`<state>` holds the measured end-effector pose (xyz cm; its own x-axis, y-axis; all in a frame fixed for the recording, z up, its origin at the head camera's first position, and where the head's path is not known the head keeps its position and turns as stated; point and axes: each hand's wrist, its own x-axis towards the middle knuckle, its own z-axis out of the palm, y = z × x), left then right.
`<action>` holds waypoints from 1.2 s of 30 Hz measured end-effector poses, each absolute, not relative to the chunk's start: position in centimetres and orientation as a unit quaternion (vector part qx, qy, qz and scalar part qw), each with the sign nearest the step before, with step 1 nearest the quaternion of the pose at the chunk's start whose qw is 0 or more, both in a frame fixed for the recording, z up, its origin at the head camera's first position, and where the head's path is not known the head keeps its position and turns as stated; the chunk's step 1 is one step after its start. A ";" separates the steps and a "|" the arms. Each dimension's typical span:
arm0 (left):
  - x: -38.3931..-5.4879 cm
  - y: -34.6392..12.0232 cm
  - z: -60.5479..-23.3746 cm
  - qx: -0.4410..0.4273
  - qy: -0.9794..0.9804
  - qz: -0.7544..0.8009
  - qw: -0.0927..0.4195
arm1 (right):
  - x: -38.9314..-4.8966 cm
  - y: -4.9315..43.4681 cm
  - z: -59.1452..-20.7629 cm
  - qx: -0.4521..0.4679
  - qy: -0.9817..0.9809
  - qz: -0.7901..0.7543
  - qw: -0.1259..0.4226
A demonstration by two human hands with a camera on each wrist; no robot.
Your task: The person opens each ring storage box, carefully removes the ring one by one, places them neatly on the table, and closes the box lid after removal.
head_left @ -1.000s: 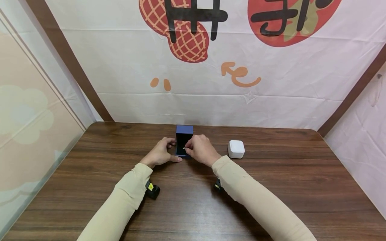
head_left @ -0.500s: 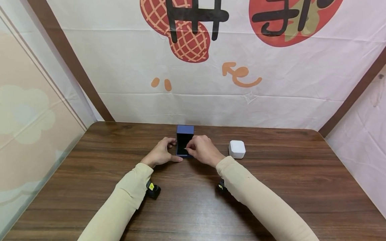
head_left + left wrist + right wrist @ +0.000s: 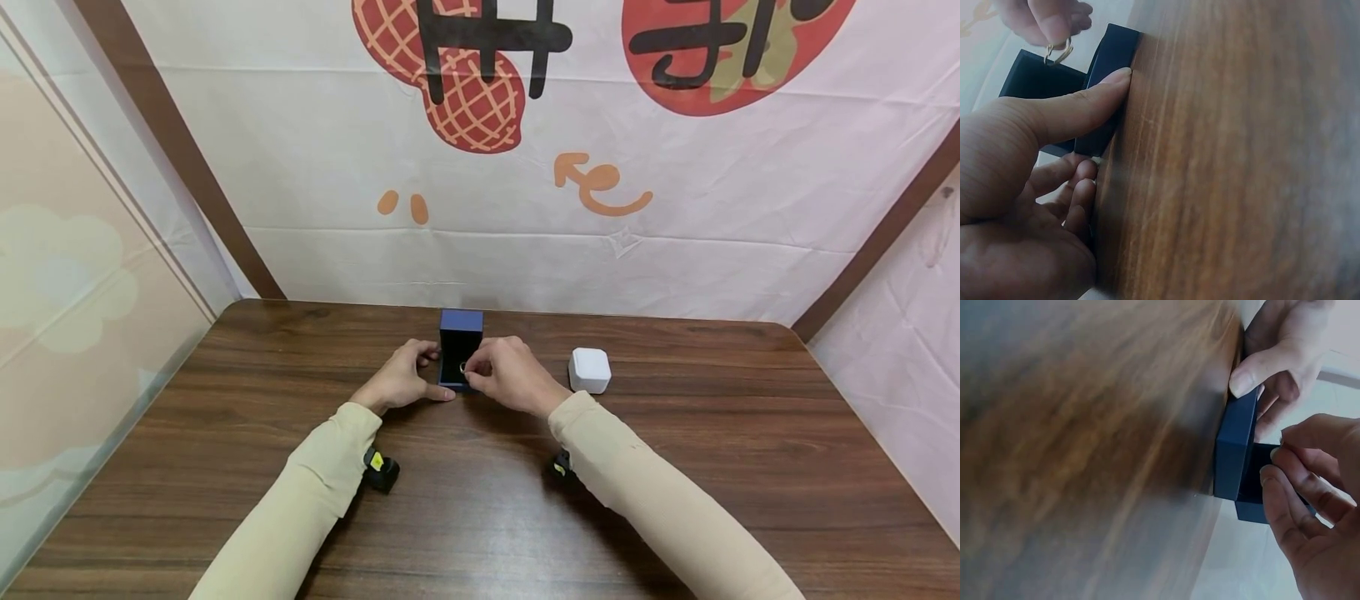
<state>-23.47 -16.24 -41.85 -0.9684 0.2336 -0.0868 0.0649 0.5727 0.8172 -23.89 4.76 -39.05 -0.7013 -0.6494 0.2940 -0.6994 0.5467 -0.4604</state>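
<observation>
A blue ring box [image 3: 461, 321] with a black inside stands with its lid raised near the back of the table. My left hand [image 3: 399, 379] steadies it, the thumb along the front of the base and the fingers curled by its left side. Between thumb and fingertips my right hand [image 3: 510, 373] pinches a thin gold-coloured ring [image 3: 1069, 50]. In the left wrist view the ring hangs just above the box's base, in front of the lid. The right wrist view shows the right fingers [image 3: 1294, 472] over the box, largely hiding the ring.
A small white box [image 3: 589, 371] with rounded corners stands shut to the right of my right hand. The brown wooden table [image 3: 480, 517] ends behind the blue box at a printed white curtain [image 3: 315, 167].
The right wrist and forearm have swung slightly to the right, while the fingers stay over the box. The ring has turned and now shows as a loop. My left hand keeps its place.
</observation>
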 end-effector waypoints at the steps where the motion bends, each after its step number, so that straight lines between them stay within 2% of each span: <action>1: -23.5 -16.3 -41.9 0.087 0.882 0.455 0.092 | -23.7 4.8 -39.0 0.390 -0.877 0.278 0.041; 12: -23.3 -16.2 -41.8 0.090 0.884 0.449 0.092 | -21.3 4.4 -39.2 0.473 -0.856 0.211 -0.016; 19: -23.4 -16.3 -41.9 0.089 0.885 0.447 0.092 | -20.9 3.9 -39.6 0.469 -0.858 0.195 -0.068; 36: -23.3 -16.2 -42.0 0.084 0.889 0.441 0.092 | -20.6 3.8 -39.5 0.485 -0.858 0.164 -0.047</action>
<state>-23.30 -16.19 -41.96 -0.9691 0.2302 -0.0890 0.0684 0.5968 0.7994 -20.61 3.75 -39.53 -0.5255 -0.8473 0.0775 -0.8162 0.4762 -0.3272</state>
